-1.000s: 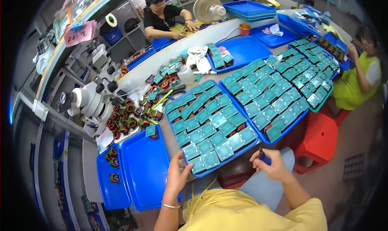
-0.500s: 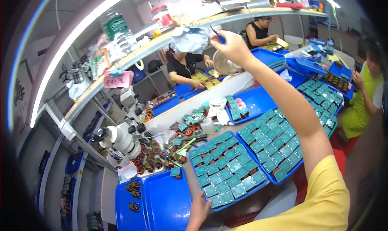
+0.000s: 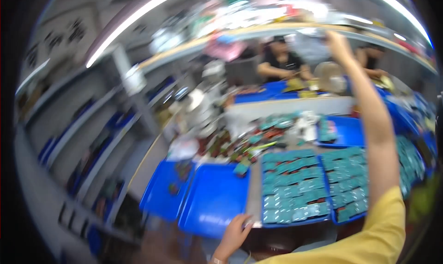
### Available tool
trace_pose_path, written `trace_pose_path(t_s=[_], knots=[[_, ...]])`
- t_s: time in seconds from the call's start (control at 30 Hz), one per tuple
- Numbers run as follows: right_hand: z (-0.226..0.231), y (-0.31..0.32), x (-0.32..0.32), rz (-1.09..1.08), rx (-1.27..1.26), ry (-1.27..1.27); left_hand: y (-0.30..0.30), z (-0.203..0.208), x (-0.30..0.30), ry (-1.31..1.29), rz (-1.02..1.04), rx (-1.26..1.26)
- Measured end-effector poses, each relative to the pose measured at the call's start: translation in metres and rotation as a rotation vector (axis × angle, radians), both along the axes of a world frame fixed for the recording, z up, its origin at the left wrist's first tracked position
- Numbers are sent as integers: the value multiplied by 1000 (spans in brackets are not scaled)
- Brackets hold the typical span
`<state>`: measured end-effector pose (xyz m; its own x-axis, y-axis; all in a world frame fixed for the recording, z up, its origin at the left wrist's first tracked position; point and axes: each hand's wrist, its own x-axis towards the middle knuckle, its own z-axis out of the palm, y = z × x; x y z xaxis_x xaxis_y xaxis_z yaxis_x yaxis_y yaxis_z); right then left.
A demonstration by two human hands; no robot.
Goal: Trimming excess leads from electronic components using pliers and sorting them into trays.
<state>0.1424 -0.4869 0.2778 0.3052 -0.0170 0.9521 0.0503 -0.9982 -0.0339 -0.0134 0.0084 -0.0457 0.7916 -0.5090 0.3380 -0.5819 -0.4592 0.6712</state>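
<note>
My right hand [image 3: 339, 47] is raised at the far shelf's front edge, beside a hanging pale plastic bag [image 3: 314, 47]. Motion smears its fingers, so I cannot tell whether they hold anything. Low in front, my left hand [image 3: 235, 234] is closed, fingertips curled round something small that I cannot make out. It is between an almost bare blue tray [image 3: 214, 204] and a blue tray [image 3: 295, 223] packed with rows of teal square-topped parts [image 3: 295, 185]. A single teal part [image 3: 241, 169] lies in the almost bare tray's far corner.
More teal parts [image 3: 344, 181] fill a second tray on the right. A blue tray [image 3: 161, 194] at left holds a few blurred parts. Behind are a white microscope [image 3: 198, 107], loose coil parts [image 3: 221, 144] and a yellow-green tool [image 3: 263, 146]. People work beyond the low partition [image 3: 295, 106].
The view has swung left and blurred. My right hand, which held a dark pointed tool with blue on it, stays raised. My left hand has come off the packed tray's corner and closed.
</note>
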Motion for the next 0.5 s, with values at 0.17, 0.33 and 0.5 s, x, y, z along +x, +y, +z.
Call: trace_pose_path(t_s=[0.17, 0.33, 0.5], knots=[[-83, 85, -68, 399, 204, 230, 3, 35, 1, -3, 43, -179], [-173, 223, -145, 548, 227, 517, -1, 70, 21, -155, 151, -462], [-213, 277, -157, 668, 295, 532, -3, 84, 22, -400, 294, -273]])
